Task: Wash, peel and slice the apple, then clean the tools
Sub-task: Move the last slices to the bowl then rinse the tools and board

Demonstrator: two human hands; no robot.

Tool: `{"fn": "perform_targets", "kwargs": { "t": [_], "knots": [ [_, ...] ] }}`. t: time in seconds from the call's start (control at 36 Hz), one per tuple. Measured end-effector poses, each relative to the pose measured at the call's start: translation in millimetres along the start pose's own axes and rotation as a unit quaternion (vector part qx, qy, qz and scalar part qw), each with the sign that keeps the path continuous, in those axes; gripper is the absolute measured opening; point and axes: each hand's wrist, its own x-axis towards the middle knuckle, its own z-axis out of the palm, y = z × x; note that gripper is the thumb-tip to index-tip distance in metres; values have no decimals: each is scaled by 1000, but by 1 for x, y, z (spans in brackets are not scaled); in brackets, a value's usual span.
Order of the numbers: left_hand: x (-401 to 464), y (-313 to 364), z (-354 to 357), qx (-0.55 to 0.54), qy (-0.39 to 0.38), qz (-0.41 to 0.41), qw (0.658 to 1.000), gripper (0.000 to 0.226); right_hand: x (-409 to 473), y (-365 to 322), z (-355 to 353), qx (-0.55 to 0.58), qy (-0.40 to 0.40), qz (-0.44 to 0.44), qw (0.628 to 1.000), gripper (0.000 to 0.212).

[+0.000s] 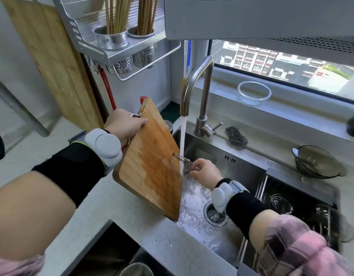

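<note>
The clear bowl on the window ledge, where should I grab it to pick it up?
Probably by the rim of the clear bowl, coming down from above. It stands upright with its round rim open to the top, and nothing appears to be inside. Its smooth sides slope inward, so they could slip; pinching the rim, thumb inside and fingers outside, on the side nearest the sink looks easiest.

Peeler [187, 163] head blurred behind the running water [182, 140], its handle buried in the right hand [206, 171], left hand [123, 124] fingers hidden behind the cutting board [152, 162], sink [245, 172] floor lost under foam, both elbows cut off by the bottom edge
</note>
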Motion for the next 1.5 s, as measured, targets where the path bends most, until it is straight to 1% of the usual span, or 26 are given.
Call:
{"fn": "perform_targets", "kwargs": {
  "t": [0.08,0.17,0.22,0.31,0.36,0.44,0.5,0.56,0.58,0.64,0.72,0.83,0.89,0.94,1.0,1.08,1.14,1.22,1.31,1.36,1.39,1.44,1.47,1.5],
  "knots": [
    [2,-1,2,9,10,5,1000,37,8,7,-6,-32,2,19,999,7],
    [4,-1,3,12,15,8,1000,30,22,13,-18,-35,35,38,998,11],
    [5,-1,4,13,16,6,1000,25,32,17,-28,8,73,51,996,16],
    [7,-1,5,7,19,2,1000,25,57,17,-44,71,131,41,988,21],
    [9,-1,7,8,18,5,1000,24,72,16,-55,106,163,36,980,21],
    [11,-1,11,23,17,15,999,22,90,9,-68,126,168,44,977,17],
    [12,2,15,34,23,20,999,27,105,6,-73,154,163,64,972,14],
    [11,6,19,47,17,20,999,30,130,20,-73,172,162,67,969,10],
    [12,8,22,49,11,18,999,31,141,25,-73,181,166,67,967,11],
    [13,10,26,56,3,21,998,36,133,9,-77,213,166,73,960,15],
    [15,12,30,68,2,14,998,40,130,-6,-76,230,174,58,956,17],
    [18,11,34,41,-15,7,999,35,137,-11,-72,328,203,73,920,18],
    [19,10,35,33,-16,5,999,33,140,-12,-71,389,218,85,891,17],
    [19,10,35,31,-13,7,999,30,145,-15,-70,434,228,92,867,21],
    [19,10,36,28,-14,9,999,29,149,-14,-70,464,225,100,851,29],
    [17,11,37,29,-16,15,999,24,152,-14,-75,493,232,108,832,32],
    [17,12,37,30,-15,17,999,24,153,-13,-76,494,226,102,834,31],
    [16,13,39,33,-13,23,999,24,148,-14,-76,473,207,77,853,31],
    [13,14,41,30,-12,21,999,23,138,-11,-79,478,186,72,855,28],
    [10,16,41,24,-10,22,999,27,128,-10,-82,483,186,70,853,23],
    [10,16,40,17,-8,21,1000,33,124,-9,-81,459,191,65,865,17],
    [8,16,37,5,-9,17,1000,45,115,-2,-73,371,216,64,901,7],
    [9,16,35,0,-10,15,1000,45,113,4,-65,349,223,70,908,6],
    [6,17,32,-2,-10,17,1000,41,105,10,-56,345,220,85,909,6]
  ]
}}
